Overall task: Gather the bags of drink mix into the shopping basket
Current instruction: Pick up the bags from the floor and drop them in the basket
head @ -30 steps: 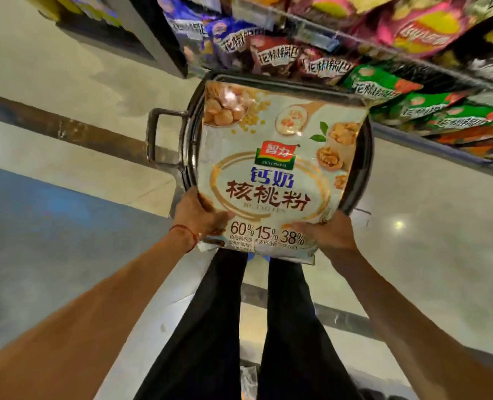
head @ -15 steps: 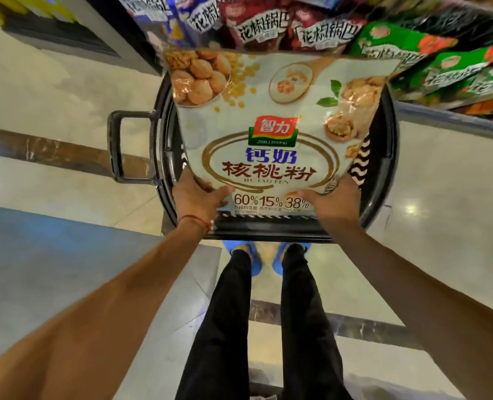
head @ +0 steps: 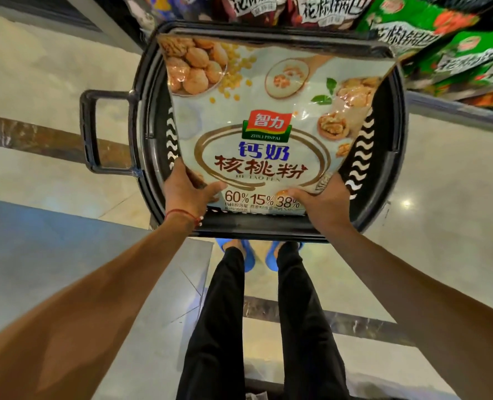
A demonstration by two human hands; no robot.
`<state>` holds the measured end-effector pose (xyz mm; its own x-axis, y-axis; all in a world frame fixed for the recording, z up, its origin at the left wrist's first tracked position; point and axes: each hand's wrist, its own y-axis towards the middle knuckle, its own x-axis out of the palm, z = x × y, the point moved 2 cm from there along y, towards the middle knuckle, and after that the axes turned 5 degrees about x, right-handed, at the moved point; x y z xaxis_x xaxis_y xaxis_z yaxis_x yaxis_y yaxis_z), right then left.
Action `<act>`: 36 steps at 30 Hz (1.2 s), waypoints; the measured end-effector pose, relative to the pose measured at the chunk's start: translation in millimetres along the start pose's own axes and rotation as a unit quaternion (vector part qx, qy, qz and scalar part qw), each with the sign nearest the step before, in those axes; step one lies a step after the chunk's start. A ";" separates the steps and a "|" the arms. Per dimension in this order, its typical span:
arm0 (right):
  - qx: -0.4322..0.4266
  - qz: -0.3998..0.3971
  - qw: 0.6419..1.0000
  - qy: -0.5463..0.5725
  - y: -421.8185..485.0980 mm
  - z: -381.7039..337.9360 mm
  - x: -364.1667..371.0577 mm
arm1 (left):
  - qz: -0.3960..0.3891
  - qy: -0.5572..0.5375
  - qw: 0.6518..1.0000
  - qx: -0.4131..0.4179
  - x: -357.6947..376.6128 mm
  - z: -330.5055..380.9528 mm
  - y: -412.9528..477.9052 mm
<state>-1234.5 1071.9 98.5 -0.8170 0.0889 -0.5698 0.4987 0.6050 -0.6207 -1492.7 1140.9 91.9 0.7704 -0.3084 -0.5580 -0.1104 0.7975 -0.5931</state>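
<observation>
A large pale bag of walnut drink mix (head: 268, 119), printed with walnuts and a red and green logo, lies face up inside the black shopping basket (head: 268, 230) on the floor. My left hand (head: 186, 192) grips the bag's near left corner, thumb on top. At the near right corner, my right hand (head: 323, 203) holds the bag with the thumb across the print. The bag covers most of the basket's inside, so whatever lies under it is hidden.
The basket's black handle (head: 91, 131) sticks out to the left. Shelves with green snack bags (head: 430, 33) and dark red snack bags (head: 326, 8) overhang the basket's far side. My legs in black trousers (head: 257, 327) and blue shoes stand just behind the basket on a tiled floor.
Both hands have carried the bag forward and down into the basket. The view has moved closer, so the bag and basket now look larger.
</observation>
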 end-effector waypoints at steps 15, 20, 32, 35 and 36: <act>-0.131 0.057 0.972 -0.188 -119.1 -84.9 -111.2 | 0.003 0.302 0.938 0.171 -78.5 98.7 -131.5; -0.197 0.069 0.955 -0.213 -159.5 -120.4 -159.6 | 0.016 0.353 0.913 0.202 -104.3 142.4 -180.1; -0.258 0.056 0.935 -0.239 -230.1 -155.2 -233.0 | 0.089 0.383 0.882 0.262 -153.3 197.2 -272.3; -0.285 0.058 0.924 -0.250 -241.9 -163.8 -238.9 | 0.090 0.383 0.880 0.266 -161.6 197.9 -282.2; -0.295 0.059 0.919 -0.256 -245.2 -168.0 -240.4 | 0.094 0.381 0.880 0.267 -165.2 199.0 -283.2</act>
<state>-1209.0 1035.1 478.2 -0.4482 -0.1111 -0.8870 0.2083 0.9520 -0.2245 -1463.7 1069.2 467.5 0.1035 -0.2410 -0.9650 0.2766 0.9389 -0.2048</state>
